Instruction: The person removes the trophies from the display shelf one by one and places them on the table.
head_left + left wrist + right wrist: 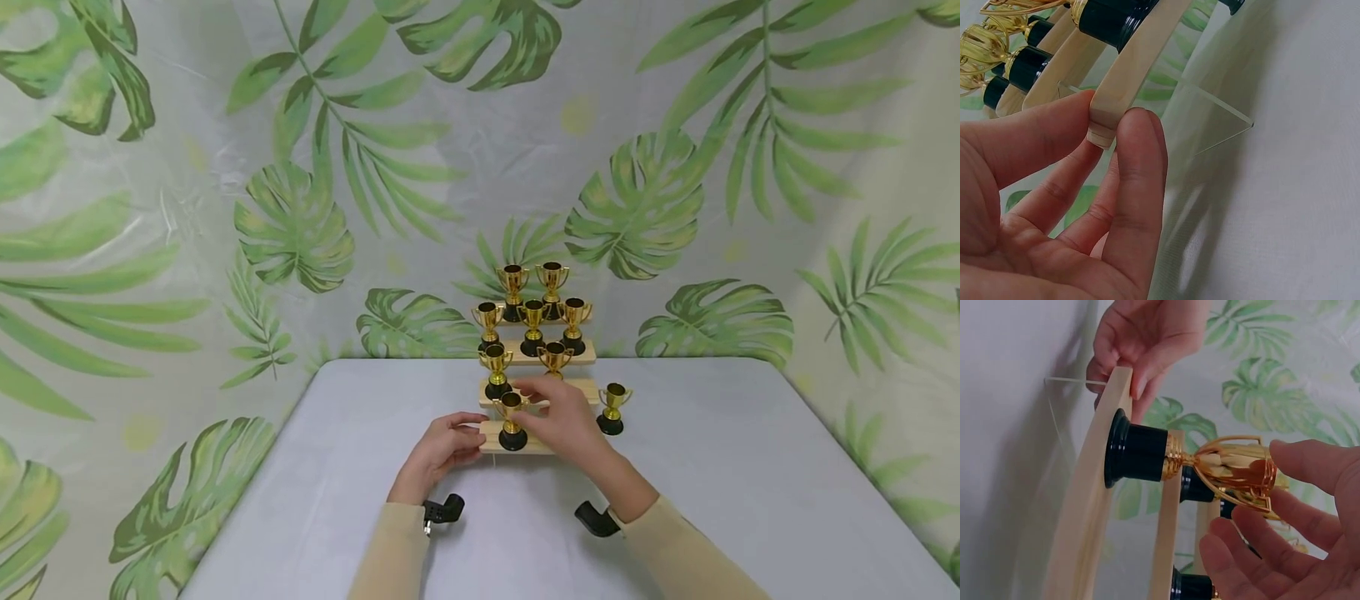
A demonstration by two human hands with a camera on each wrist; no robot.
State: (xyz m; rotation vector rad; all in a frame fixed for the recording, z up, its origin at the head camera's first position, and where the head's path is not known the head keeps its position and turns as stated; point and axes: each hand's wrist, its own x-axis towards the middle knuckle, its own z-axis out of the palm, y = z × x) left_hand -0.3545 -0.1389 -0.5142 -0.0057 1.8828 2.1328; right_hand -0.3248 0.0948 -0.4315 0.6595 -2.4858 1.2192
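Well, my left hand [444, 447] pinches the left end of the nearest wood step [492, 431]. My right hand [561, 419] has its thumb and finger by the rim of the front gold cup [1225, 464], which stands on that step; I can't tell if they squeeze. On the 3 far steps [587, 352] stand 7 more cups [533, 321]. On the right, 1 cup [612, 410] stands on the table [712, 475].

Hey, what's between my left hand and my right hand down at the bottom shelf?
The head view shows one gold trophy with a black base, upright on the bottom shelf, between your left hand and right hand.
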